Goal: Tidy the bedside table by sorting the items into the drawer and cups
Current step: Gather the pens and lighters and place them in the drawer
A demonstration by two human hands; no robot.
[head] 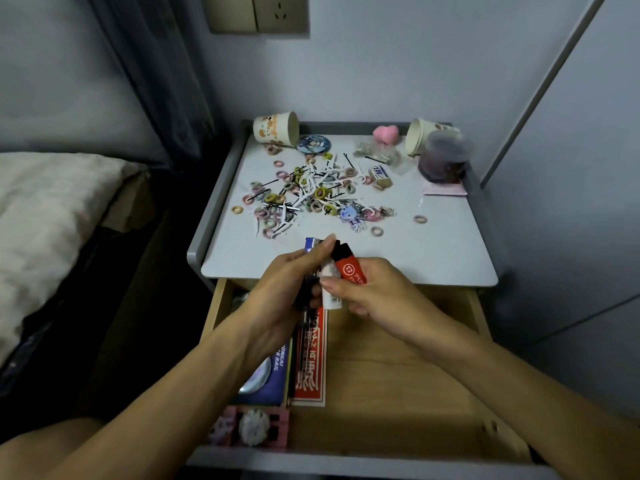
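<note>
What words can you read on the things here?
"...R RAIL" on the purple box in the drawer; the line above is partly hidden.
Red packet: big white characters, unreadable.
Orange tube in the right hand: blurred.
Small packet on the table: blurred.

We can read very little here. On the purple booklet point(273, 375) in the open drawer point(398, 375) we make out white capitals, partly hidden by the left forearm: "ONICAL" over what looks like "R RAIL". The red card point(310, 362) beside it carries large white Chinese characters, too blurred for us to read. The red tube point(349, 268) in the right hand point(377, 292) shows a round white logo and lines of white print that we cannot decipher.
</note>
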